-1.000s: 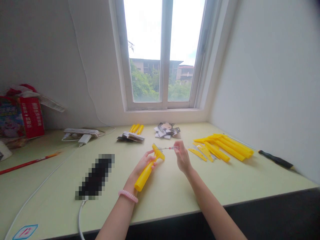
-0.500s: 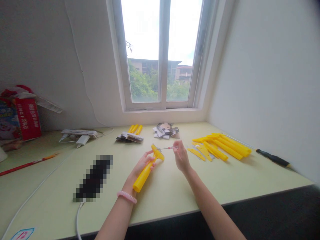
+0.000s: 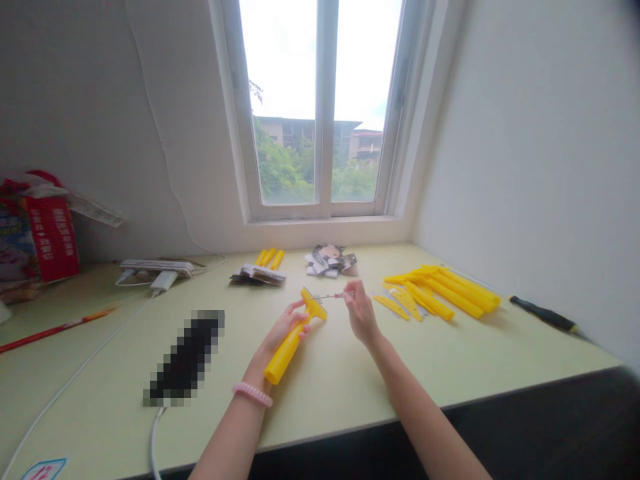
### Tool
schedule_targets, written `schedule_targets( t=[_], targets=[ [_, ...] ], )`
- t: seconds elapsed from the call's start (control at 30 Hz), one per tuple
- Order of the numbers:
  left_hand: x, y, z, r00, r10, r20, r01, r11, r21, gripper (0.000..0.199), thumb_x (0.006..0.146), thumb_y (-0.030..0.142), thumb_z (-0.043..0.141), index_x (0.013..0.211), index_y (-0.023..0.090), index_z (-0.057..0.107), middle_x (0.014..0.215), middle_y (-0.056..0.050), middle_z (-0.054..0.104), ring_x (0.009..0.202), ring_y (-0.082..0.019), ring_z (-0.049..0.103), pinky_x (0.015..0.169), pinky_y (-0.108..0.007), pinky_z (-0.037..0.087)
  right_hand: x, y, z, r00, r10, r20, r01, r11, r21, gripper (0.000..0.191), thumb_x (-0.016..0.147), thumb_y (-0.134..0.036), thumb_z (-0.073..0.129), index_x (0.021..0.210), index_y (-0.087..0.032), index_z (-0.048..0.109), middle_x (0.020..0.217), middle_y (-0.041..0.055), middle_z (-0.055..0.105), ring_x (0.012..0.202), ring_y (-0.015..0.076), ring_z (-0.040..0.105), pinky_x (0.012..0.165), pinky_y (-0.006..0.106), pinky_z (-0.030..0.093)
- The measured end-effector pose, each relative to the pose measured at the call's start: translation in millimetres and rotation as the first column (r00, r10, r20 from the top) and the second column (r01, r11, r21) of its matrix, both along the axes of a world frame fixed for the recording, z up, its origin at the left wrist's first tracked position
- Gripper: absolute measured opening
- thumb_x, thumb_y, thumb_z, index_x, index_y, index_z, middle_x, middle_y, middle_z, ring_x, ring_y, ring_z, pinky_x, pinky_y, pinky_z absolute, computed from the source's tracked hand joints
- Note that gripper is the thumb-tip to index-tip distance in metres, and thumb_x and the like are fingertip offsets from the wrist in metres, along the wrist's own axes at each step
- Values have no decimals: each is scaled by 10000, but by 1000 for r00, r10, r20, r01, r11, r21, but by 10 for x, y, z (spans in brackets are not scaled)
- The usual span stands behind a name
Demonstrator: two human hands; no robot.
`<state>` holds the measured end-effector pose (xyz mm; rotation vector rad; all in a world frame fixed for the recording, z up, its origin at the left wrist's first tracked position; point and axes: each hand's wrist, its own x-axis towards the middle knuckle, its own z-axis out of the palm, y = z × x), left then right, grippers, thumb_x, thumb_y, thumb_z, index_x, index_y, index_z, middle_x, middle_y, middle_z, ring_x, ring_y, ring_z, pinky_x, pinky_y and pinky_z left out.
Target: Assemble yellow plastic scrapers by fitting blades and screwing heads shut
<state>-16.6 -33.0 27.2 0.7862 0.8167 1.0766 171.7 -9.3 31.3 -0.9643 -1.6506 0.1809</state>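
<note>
My left hand (image 3: 287,327) is wrapped round a yellow scraper (image 3: 283,357), its thick handle slanting toward me and its wide head up. In my right hand (image 3: 360,310) is a small screwdriver (image 3: 334,296) with a reddish handle. Its thin metal shaft points left to the scraper's head; the exact contact at the tip is too small to make out. Right of my right hand lie several yellow scraper handles (image 3: 463,293) in a heap, with flat yellow pieces (image 3: 393,307) beside them.
Packaged scrapers (image 3: 257,275) and a pile of printed cards (image 3: 330,260) lie near the window. A black-handled tool (image 3: 543,315) lies at the right wall. On the left are a blurred-out dark object (image 3: 185,360) with a white cable, a power strip (image 3: 157,268) and a red stick (image 3: 55,331).
Both hands keep nearly the same pose, the screwdriver still at the scraper's head. The whole view has shifted very slightly.
</note>
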Motion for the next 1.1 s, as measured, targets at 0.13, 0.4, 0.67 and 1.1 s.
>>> schedule_targets(
  t=[0.13, 0.4, 0.67, 1.1],
  targets=[
    [3, -11, 14, 1000, -5, -3, 5, 1000, -4, 594, 713, 72, 544, 1263, 175, 346, 859, -66, 580, 483, -44, 494, 394, -135, 337, -15, 1, 1, 997, 21, -69, -22, 1000, -11, 97, 852, -302, 407, 847, -212, 444, 664, -9, 561, 569, 130, 543, 525, 227, 414],
    [3, -19, 35, 999, -8, -33, 8, 1000, 9, 566, 726, 71, 507, 1254, 170, 327, 861, -67, 577, 478, -45, 488, 403, -141, 340, -3, -11, 1, 1000, 23, 0, -23, 999, -44, 124, 867, -311, 365, 846, -210, 433, 677, -11, 569, 538, 125, 516, 518, 232, 393],
    [18, -34, 50, 999, -8, -53, 9, 1000, 19, 562, 723, 76, 500, 1249, 159, 323, 864, -67, 570, 479, -39, 482, 404, -133, 337, -7, -2, -1, 999, 34, -38, -34, 999, 1, 52, 842, -261, 411, 828, -212, 420, 665, -22, 510, 586, 125, 515, 547, 230, 403],
    [15, 7, 8, 999, -6, -44, 6, 1000, 2, 576, 713, 91, 528, 1248, 182, 333, 845, -47, 571, 475, -39, 481, 391, -130, 320, -6, -16, -2, 998, 64, 12, -64, 998, 2, 35, 843, -230, 411, 816, -209, 418, 678, -24, 497, 590, 114, 510, 555, 217, 393]
  ],
)
